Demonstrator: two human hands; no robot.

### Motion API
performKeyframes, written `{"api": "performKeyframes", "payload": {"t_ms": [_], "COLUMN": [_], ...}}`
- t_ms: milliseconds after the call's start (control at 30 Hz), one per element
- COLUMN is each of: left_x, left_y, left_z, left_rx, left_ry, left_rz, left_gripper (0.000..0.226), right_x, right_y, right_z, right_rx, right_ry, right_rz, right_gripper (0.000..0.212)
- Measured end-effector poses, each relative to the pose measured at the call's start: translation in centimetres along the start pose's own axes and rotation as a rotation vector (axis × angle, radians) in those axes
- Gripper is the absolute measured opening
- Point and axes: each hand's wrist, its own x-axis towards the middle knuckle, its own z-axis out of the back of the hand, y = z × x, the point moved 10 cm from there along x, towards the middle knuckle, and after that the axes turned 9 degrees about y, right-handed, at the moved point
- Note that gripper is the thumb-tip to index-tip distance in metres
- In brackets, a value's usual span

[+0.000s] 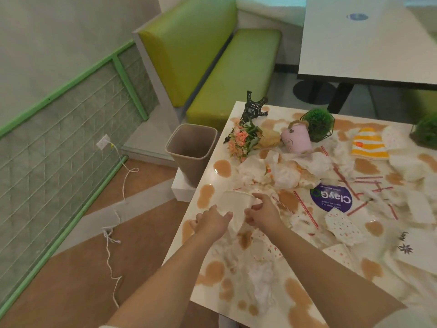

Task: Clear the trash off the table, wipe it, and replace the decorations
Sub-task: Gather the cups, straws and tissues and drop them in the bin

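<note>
A white table (214, 165) is covered in brown spills, crumpled napkins (283, 172), dotted paper wrappers (343, 227) and red-striped straws (305, 207). At its near left edge both hands meet on a clear plastic cup (234, 201) lying on its side. My right hand (261, 213) grips the cup's rim end. My left hand (212, 221) touches the cup's near side with loosely curled fingers. Decorations lie at the far side: a toppled black tower model (251, 108), a flower bouquet (246, 138), a pink pot (296, 138) and green ball plants (319, 123).
A beige trash bin (191, 152) stands on a white block just left of the table. A green bench (227, 74) sits behind it, and a second table (369, 36) at the far right. A white cord (115, 209) trails across the floor at left.
</note>
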Motion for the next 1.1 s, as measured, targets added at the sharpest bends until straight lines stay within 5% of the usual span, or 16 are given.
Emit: {"api": "performKeyframes", "payload": {"t_ms": [100,267,500,867,1100], "left_x": [-0.6,-0.9,0.2,11.4,18.2], "left_y": [-0.2,-0.8,-1.2,2.3,4.2], "left_z": [0.9,1.6,3.9,16.2,22.4], "left_rx": [-0.152,-0.719,-1.142,-1.041,-0.916], "left_ry": [-0.038,-0.004,0.095,0.044,0.018], "left_rz": [-0.03,-0.193,-0.186,-0.251,-0.257], "left_gripper": [0.071,0.08,0.072,0.072,0.074], "right_x": [-0.5,-0.7,0.2,8.5,14.7], "right_y": [0.4,1.5,5.5,12.9,15.8], "right_z": [0.2,0.4,-0.4,-6.0,-10.3], "right_rx": [0.089,0.219,0.222,0.157,0.001], "right_ry": [0.014,0.026,0.027,-0.225,-0.239], "right_rz": [-0.002,0.011,0.085,0.117,0.09], "right_gripper": [0.048,0.045,0.043,0.021,0.014]}}
